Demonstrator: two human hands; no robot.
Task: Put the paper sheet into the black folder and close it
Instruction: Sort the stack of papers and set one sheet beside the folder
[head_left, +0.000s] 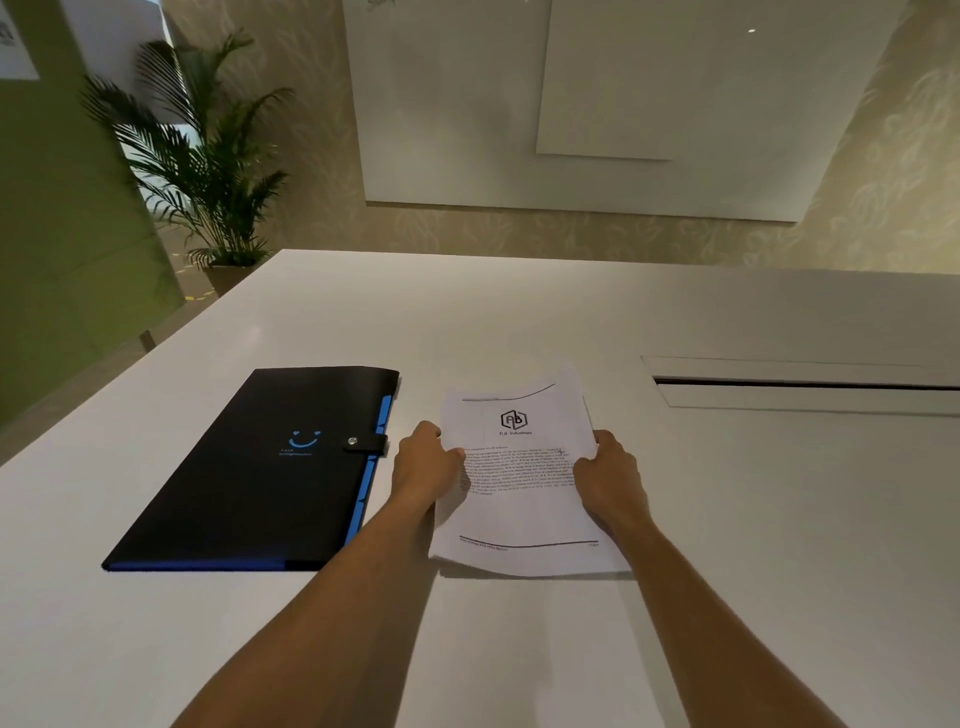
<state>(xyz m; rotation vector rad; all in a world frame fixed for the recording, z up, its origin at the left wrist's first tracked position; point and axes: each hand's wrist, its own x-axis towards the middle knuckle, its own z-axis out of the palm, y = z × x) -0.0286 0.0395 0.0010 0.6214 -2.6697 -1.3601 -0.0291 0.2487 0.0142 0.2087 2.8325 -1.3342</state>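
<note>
A white paper sheet (522, 514) with a logo and printed text is held slightly above the white table (519, 312), its far end curling up. My left hand (423, 465) grips its left edge and my right hand (608, 473) grips its right edge. The black folder (249, 483) lies flat to the left of the sheet, closed, with its snap strap fastened over the right edge. It shows a blue smiley mark on the cover and blue tabs along the right side.
A recessed cable slot (800, 384) with a lid runs across the table to the right of the sheet. A potted palm (208, 166) stands on the floor beyond the table's far left corner. A whiteboard (571, 104) hangs on the far wall.
</note>
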